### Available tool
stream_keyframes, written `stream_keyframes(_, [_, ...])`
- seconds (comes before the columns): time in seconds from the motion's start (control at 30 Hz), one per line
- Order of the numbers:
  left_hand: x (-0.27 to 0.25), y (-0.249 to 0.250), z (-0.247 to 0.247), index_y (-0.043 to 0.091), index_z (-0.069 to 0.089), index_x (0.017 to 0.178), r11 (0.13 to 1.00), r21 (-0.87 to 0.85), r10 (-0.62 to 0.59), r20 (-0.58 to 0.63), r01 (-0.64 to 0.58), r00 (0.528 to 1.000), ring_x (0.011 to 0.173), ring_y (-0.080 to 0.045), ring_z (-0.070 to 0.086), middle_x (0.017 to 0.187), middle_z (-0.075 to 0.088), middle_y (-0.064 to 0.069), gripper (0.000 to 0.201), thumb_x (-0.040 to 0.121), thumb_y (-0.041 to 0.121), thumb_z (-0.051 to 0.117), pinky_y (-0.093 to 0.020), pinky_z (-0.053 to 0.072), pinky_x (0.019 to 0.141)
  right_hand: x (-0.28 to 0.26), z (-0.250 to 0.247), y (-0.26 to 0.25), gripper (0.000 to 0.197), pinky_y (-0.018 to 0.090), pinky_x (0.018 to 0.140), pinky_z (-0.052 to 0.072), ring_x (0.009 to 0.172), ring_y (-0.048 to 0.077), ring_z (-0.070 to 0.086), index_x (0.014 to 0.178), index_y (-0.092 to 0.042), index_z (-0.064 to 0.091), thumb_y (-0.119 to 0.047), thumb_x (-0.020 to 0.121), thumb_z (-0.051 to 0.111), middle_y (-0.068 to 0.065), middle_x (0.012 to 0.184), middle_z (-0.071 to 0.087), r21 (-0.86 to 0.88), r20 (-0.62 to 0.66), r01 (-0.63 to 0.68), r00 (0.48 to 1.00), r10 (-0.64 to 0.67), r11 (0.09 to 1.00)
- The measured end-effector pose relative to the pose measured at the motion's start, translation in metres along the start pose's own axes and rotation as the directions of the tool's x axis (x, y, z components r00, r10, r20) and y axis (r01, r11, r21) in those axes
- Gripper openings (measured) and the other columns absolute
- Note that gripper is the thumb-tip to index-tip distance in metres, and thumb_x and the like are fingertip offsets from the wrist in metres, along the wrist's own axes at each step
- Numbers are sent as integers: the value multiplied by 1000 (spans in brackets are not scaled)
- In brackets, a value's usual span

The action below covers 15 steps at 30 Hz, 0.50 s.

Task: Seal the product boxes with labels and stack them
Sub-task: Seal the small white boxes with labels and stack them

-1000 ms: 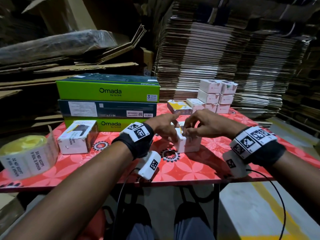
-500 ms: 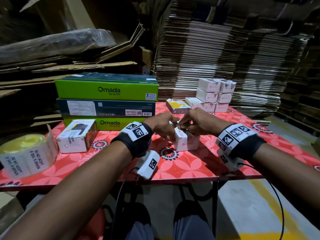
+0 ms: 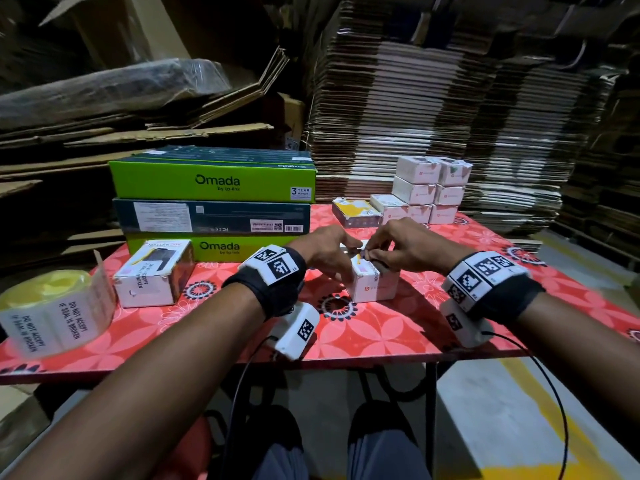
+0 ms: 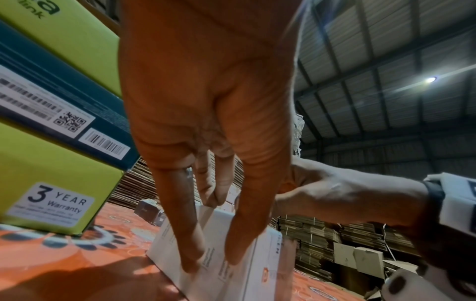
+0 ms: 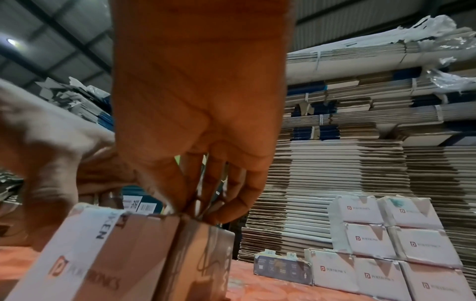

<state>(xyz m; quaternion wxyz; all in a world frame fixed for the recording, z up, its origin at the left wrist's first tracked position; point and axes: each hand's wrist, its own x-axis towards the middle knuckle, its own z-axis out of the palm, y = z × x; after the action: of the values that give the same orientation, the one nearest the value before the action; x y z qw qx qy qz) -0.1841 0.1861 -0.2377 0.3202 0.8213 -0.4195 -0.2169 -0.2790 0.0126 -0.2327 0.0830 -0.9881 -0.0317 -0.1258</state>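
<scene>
Background: stacks of flattened brown corrugated cardboard (image 3: 433, 109) fill the upper half of the head view; only the wrist views show a dark ribbed metal roof (image 4: 386, 61) with one lamp.
Surface: red floral-patterned table (image 3: 381, 334) across the middle of the head view.
Large boxes: three long green and dark-blue Omada cartons (image 3: 213, 202), stacked at centre left.
Finished stack: small white cardboard boxes with red logos (image 3: 429, 190), piled at upper right of the table; the right wrist view shows their logos and torn top corners, which are too small to read from the head.
Label roll: yellow-cored roll of white "DO NOT ACCEPT IF SEAL IS BROKEN" labels (image 3: 52, 313), at the lower left table edge.
Sealed box: white and black rectangular product box (image 3: 154, 273), just right of the roll, with a label over its end.
Task box: small white product box with a red logo (image 3: 372, 282), upright at table centre; a white seal label (image 5: 109, 222) runs over its top edge.
Left hand (image 3: 325, 252): fingers extended downward, tips pressing the box's left face, as the left wrist view shows.
Right hand (image 3: 405, 247): fingertips bunched and pinching at the box's top flap.
</scene>
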Motion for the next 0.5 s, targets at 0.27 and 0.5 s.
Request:
stream_keyframes(0.27, [1, 0, -5, 13, 57, 137, 999, -46, -19, 24, 21, 1000, 66, -27, 66, 66, 70, -6, 66, 74, -6, 62, -39, 57, 74, -2, -13, 4, 3, 11, 69, 49, 78, 4, 68, 92, -29, 74, -31, 91, 75, -16, 82, 73, 56, 63, -14, 998, 10, 998])
stream_keyframes(0.5, [1, 3, -4, -2, 71, 99, 1000, -25, 16, 19, -16, 1000, 64, -21, 70, 131, 65, -17, 20, 82, 8, 66, -27, 54, 53, -9, -8, 9, 3, 35, 72, 59, 74, 8, 71, 82, -20, 81, -22, 83, 80, -7, 74, 76, 67, -13, -55, 998, 56, 996])
